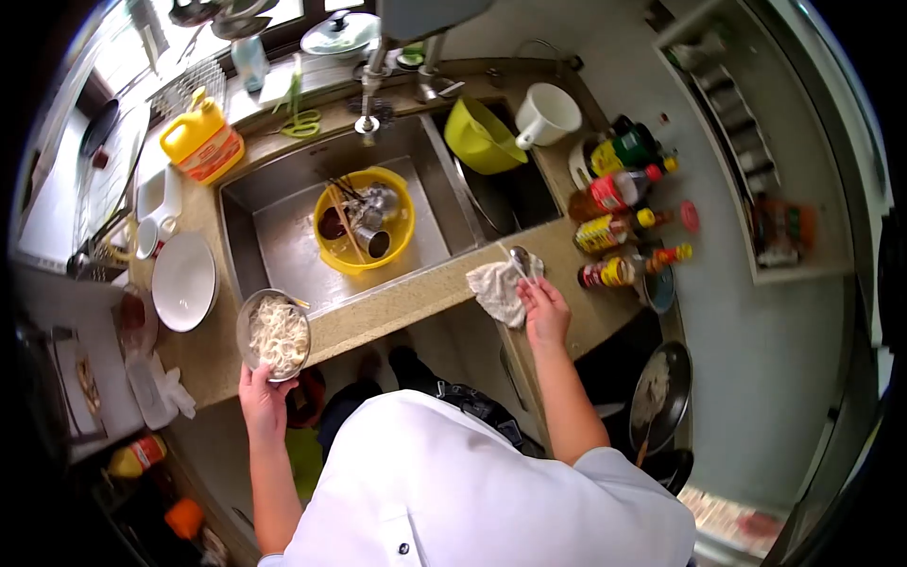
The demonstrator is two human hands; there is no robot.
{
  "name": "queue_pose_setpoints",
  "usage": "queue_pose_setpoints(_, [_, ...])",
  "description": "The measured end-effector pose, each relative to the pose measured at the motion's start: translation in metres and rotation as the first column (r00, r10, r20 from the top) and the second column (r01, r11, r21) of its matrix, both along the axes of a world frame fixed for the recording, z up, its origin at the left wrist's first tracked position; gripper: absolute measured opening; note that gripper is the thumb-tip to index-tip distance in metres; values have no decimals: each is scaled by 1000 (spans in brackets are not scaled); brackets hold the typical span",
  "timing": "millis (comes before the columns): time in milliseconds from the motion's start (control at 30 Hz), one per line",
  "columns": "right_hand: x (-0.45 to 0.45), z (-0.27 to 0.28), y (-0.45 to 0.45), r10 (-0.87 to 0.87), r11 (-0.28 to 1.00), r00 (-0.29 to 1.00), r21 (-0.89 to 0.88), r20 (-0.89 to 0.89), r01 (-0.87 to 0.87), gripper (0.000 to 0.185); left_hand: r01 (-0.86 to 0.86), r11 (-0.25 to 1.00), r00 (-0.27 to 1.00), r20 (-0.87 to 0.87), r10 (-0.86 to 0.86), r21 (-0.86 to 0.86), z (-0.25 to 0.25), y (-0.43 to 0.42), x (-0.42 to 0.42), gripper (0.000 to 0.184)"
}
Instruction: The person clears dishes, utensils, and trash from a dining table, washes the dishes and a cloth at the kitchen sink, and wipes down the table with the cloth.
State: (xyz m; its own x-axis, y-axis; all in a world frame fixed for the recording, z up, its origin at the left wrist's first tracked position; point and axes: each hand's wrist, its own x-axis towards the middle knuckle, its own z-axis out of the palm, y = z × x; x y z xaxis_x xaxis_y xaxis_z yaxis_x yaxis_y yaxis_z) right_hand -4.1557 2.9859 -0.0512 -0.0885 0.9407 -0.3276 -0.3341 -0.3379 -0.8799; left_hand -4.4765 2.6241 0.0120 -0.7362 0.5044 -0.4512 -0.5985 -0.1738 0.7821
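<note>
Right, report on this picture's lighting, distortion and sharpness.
Head view: wide-angle distortion, with black corners and tilted walls; head view: the window at upper left is blown out, the white shirt very bright, the lower left dim; head view: the left hand with its bowl and right hand with its spoon read clearly, fine detail soft.

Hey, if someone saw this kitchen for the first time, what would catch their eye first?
Probably the bright yellow basin, with a metal cup among its contents, in the larger, left part of the sink. Next might come the bowl of pale strands in the left hand, and the spoon in the right hand by a crumpled cloth. Colourful bottles cluster at the right.
</note>
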Motion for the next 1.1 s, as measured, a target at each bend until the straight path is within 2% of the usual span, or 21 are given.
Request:
queue_pose_setpoints(67, [30,3,-28,-113,994,994,6,-5,113,21,103,995,995,-3,-103,-19,-18,18,-10,38])
queue_pose_setpoints(133, [48,23,-68,-111,992,986,-41,121,116,21,258,966,966,8,-258,-13,-28,51,-13,42])
queue_pose_setpoints(200, [56,41,-115,-156,984,980,-73,123,165,24,417,909,907,49,-417,19,-49,92,-8,47])
queue_pose_setpoints(267, [67,54,-160,-61,992,986,-96,157,77,25,579,811,805,100,-585,83,-70,145,10,51])
queue_pose_setpoints(300, [75,60,-181,-122,988,980,-79,157,136,25,653,747,742,90,-664,121,-72,172,28,53])
queue_pose_setpoints(367, [86,70,-221,-112,990,980,-69,167,125,31,782,619,614,85,-785,69,-75,225,72,54])
queue_pose_setpoints(433, [93,82,-249,-182,979,966,-59,182,196,29,839,526,513,119,-850,139,-73,268,127,54])
queue_pose_setpoints(500, [99,90,-266,-232,968,945,-43,231,248,27,887,431,417,115,-902,165,-92,302,180,53])
queue_pose_setpoints(533, [106,88,-272,-286,953,931,-30,227,300,27,891,414,397,120,-910,187,-102,317,207,50])
queue_pose_setpoints(667, [144,59,-291,-496,832,840,-158,219,532,28,932,297,282,98,-954,207,-135,360,290,45])
queue_pose_setpoints(700, [152,56,-296,-533,809,826,-175,181,561,28,924,340,322,122,-939,174,-141,366,306,50])
queue_pose_setpoints(733, [159,57,-300,-565,788,813,-198,143,583,29,932,317,299,120,-947,174,-149,373,317,50])
queue_pose_setpoints(800, [171,54,-315,-584,777,802,-198,125,597,29,942,336,334,78,-939,14,-171,378,334,58])
queue_pose_setpoints(833, [178,55,-323,-586,780,802,-184,119,598,28,905,416,424,102,-900,-89,-136,370,343,64])
queue_pose_setpoints(900, [187,53,-336,-527,819,843,-200,109,538,28,899,422,432,77,-899,-119,-141,371,348,61])
queue_pose_setpoints(933, [190,56,-341,-523,813,835,-193,171,549,27,881,446,458,41,-888,-158,-149,371,350,59])
queue_pose_setpoints(1000, [196,61,-346,-439,862,863,-154,250,483,25,818,474,464,-115,-878,-326,-136,353,340,30])
queue_pose_setpoints(1033, [202,58,-350,-374,901,887,-121,269,417,24,771,464,405,-226,-886,-436,-120,333,335,20])
queue_pose_setpoints(1067, [207,55,-353,-311,929,885,-88,346,360,23,730,441,318,-312,-896,-523,-101,303,329,20])
queue_pose_setpoints(1100, [215,53,-358,-249,959,905,-41,346,280,23,726,399,211,-371,-904,-559,-83,261,327,30])
